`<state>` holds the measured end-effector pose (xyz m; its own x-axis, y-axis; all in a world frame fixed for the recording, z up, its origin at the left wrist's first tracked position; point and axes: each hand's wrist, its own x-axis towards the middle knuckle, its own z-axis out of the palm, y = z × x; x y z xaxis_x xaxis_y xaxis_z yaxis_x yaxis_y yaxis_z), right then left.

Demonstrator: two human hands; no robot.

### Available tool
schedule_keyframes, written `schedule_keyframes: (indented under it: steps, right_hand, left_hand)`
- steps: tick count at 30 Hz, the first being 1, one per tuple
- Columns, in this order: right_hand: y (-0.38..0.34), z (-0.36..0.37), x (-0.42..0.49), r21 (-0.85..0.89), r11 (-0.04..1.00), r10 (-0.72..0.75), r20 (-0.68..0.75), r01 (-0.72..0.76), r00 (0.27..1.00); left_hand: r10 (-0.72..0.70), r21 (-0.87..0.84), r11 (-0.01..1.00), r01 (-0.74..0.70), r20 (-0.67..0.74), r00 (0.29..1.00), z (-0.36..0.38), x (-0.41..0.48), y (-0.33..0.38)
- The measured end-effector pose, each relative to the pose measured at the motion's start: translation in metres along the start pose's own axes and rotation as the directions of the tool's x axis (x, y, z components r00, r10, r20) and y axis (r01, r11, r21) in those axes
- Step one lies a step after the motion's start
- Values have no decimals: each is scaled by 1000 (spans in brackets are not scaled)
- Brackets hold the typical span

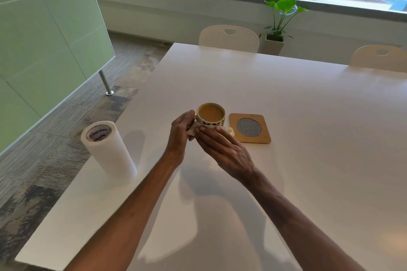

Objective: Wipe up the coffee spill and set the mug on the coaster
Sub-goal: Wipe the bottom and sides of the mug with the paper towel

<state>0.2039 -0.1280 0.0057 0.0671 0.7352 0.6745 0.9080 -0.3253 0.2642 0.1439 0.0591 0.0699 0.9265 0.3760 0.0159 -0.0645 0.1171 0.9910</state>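
White paper-towel roll (109,149) upright at table's (308,116) left edge; my left hand (181,134) grips the coffee-filled mug (211,115) at its handle side, right hand (222,147) flat, fingers extended, pressing a tissue (230,131) beside the wooden coaster (249,128).

White table (286,99): mug (210,115) at the hands, coaster (249,128) just right of them, paper towel roll (108,149) to their left.
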Motion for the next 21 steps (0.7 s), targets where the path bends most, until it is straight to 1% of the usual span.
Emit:
schedule_keyframes:
  steps: [4, 8, 13, 18, 21]
  right_hand:
    - [0, 0, 0, -16, 1000, -20, 33, 21, 999]
    - [-1, -6, -3, -69, 993, -86, 144, 97, 986]
    - [5, -13, -2, -73, 988, -122, 159, 135, 980]
    - [7, -20, -20, -55, 988, -131, 233, 147, 964]
    - [7, -26, -30, -8, 988, -150, 202, 155, 968]
  left_hand:
    - [-13, 3, 1000, 13, -10, 1000, 0, 1, 2]
    - [-13, 10, 1000, 13, -23, 1000, -2, 5, -1]
    - [-37, -14, 999, 37, -45, 998, -2, 8, -7]
    - [-57, -26, 998, 56, -54, 997, -5, 13, -9]
    - [-58, -27, 998, 57, -59, 997, -8, 15, -7]
